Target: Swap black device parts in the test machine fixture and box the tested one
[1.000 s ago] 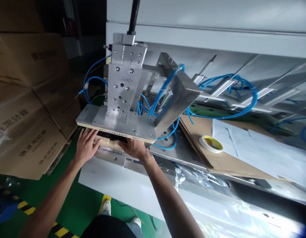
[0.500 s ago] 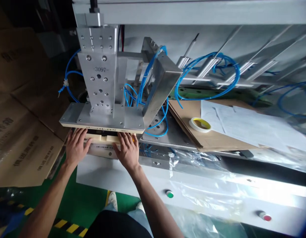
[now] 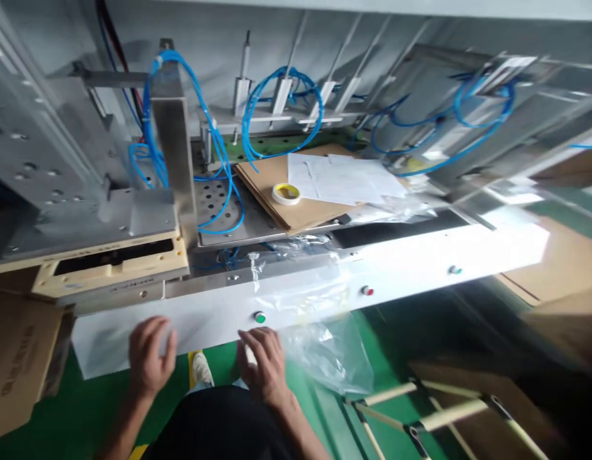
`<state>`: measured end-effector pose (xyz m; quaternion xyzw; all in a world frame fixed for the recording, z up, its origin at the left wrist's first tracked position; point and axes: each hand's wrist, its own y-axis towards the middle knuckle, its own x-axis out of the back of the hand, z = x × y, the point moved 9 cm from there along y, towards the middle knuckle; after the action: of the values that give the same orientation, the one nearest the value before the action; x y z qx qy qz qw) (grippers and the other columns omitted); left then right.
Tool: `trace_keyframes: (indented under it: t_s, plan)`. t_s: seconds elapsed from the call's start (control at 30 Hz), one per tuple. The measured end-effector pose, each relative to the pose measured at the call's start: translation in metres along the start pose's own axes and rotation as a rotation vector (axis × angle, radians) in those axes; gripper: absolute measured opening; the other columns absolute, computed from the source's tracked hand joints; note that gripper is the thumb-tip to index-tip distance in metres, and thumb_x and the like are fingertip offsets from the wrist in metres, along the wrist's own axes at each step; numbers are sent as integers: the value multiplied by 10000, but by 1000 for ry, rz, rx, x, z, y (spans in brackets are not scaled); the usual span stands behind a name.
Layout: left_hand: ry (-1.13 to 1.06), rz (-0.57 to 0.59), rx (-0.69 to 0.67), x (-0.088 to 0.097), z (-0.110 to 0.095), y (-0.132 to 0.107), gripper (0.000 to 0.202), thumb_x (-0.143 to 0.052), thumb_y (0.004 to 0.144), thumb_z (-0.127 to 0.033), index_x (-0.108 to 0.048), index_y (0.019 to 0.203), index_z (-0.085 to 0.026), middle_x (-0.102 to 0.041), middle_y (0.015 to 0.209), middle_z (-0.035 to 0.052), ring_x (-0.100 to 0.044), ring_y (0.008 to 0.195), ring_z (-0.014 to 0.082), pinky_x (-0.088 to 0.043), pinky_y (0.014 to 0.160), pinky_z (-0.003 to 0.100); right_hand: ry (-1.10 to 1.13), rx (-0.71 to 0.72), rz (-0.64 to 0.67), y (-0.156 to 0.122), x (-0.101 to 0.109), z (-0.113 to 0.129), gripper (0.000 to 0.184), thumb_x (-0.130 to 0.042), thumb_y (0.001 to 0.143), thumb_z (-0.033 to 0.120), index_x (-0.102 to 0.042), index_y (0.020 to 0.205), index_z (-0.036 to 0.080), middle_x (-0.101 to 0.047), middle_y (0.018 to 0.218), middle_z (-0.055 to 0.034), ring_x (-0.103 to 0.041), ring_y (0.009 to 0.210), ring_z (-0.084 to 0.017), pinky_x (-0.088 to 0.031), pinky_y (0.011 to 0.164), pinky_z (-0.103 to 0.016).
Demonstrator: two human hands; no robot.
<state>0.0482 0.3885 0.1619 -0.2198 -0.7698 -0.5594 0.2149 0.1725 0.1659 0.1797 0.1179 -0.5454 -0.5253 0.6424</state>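
My left hand (image 3: 149, 353) hangs in front of the machine's white front panel (image 3: 219, 316), fingers loosely curled and apart, holding nothing. My right hand (image 3: 262, 364) is also empty, its fingers spread just below the green button (image 3: 260, 317). Up and to the left, a cream fixture block (image 3: 111, 265) with a dark slot sits under the aluminium press head (image 3: 80, 191). Both hands are well clear of the block.
A red button (image 3: 367, 291) and another green button (image 3: 452, 270) sit further right on the panel. Clear plastic film (image 3: 319, 332) drapes over its edge. Yellow tape roll (image 3: 286, 193), papers and cardboard lie on the machine bed. A cardboard box (image 3: 18, 351) stands at left; wooden slats lie on the floor at right.
Both hands have pulled back from the cream block under the press head and dropped to the white front panel. My view has swung right and down.
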Motion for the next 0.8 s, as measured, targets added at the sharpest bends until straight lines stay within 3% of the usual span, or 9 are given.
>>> trace_keyframes:
  t_s: [0.07, 0.13, 0.23, 0.4, 0.6, 0.7, 0.8]
  plan:
    - [-110, 205, -146, -45, -63, -16, 301, -629, 996, -191, -674, 1292, -215, -764, 1221, 121, -712, 1166, 276, -549, 1047, 445, -135, -192, -152, -19, 44, -55, 184, -643, 933, 181, -709, 1094, 241, -723, 873, -54, -679, 824, -195, -588, 753, -362]
    - [-153, 329, -234, -79, -113, -26, 332, -577, 1023, -207, -665, 1343, -219, -741, 1353, 117, -682, 1269, 282, -526, 1105, 459, -248, -380, -271, -33, 83, -114, 151, -631, 952, 229, -707, 1081, 213, -725, 935, -95, -682, 888, -228, -591, 813, -412]
    - [-116, 379, -282, -110, -156, -31, 431, -571, 1035, -239, -607, 1464, -212, -693, 1471, 103, -634, 1365, 293, -502, 1148, 464, -335, -636, -388, -49, 133, -206, 281, -572, 973, 333, -694, 1163, 166, -709, 1055, -156, -670, 959, -264, -577, 879, -473]
    - [46, 299, -251, -123, -173, -46, 684, -673, 1000, -234, -433, 1641, -237, -696, 1476, 105, -653, 1346, 309, -465, 1209, 458, -352, -942, -475, -72, 211, -349, 515, -504, 910, 440, -664, 1281, 121, -679, 1184, -197, -663, 1062, -300, -547, 993, -523]
    - [134, 293, -123, -125, -187, -73, 831, -730, 961, -239, -330, 1690, -242, -563, 1611, 155, -545, 1473, 391, -464, 1242, 549, -373, -1079, -459, -62, 303, -504, 678, -465, 852, 408, -595, 1418, 58, -632, 1368, -249, -615, 1202, -314, -463, 1151, -517]
    - [172, 285, -35, -126, -198, -78, 817, -713, 975, -255, -322, 1692, -257, -504, 1656, 161, -546, 1472, 401, -521, 1185, 561, -388, -1105, -403, -50, 320, -552, 685, -462, 834, 396, -627, 1391, 34, -673, 1294, -257, -626, 1175, -345, -477, 1124, -554]
    - [247, 245, 29, -128, -208, -76, 815, -703, 982, -253, -309, 1695, -256, -508, 1651, 176, -574, 1447, 394, -547, 1149, 550, -420, -1102, -367, -45, 317, -563, 623, -444, 866, 378, -685, 1348, 65, -719, 1201, -249, -650, 1156, -390, -498, 1067, -614]
